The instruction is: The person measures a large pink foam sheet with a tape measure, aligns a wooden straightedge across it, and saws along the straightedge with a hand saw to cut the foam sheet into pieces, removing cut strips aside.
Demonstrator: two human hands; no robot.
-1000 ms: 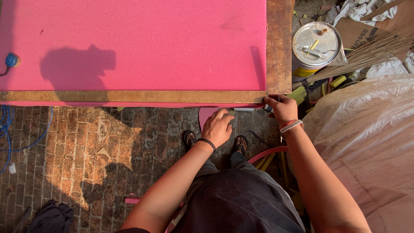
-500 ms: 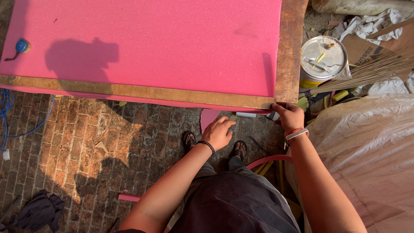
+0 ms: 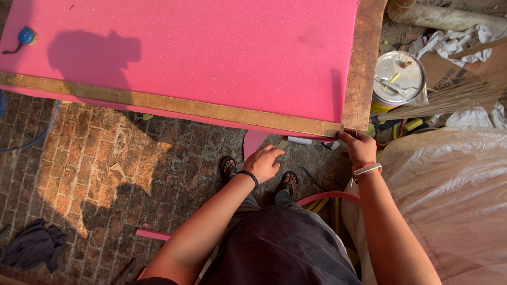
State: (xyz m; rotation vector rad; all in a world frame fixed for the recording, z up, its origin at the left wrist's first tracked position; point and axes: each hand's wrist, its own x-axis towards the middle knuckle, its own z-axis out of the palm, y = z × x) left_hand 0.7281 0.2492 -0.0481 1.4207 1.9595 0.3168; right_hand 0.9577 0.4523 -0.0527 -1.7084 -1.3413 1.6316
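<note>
Fingers of the right hand (image 3: 359, 148) still pinch the near right corner of the wooden strips (image 3: 360, 68) framing pink foam (image 3: 211, 47); left hand (image 3: 262, 162) has dropped lower, loosely open, holding nothing.

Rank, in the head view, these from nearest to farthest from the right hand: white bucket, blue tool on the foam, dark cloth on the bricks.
From the right hand:
1. White bucket, just above it, at the frame's right.
2. Blue tool, far left on the pink foam.
3. Dark cloth, lower-left corner on the bricks; only slightly farther than the tool.
</note>
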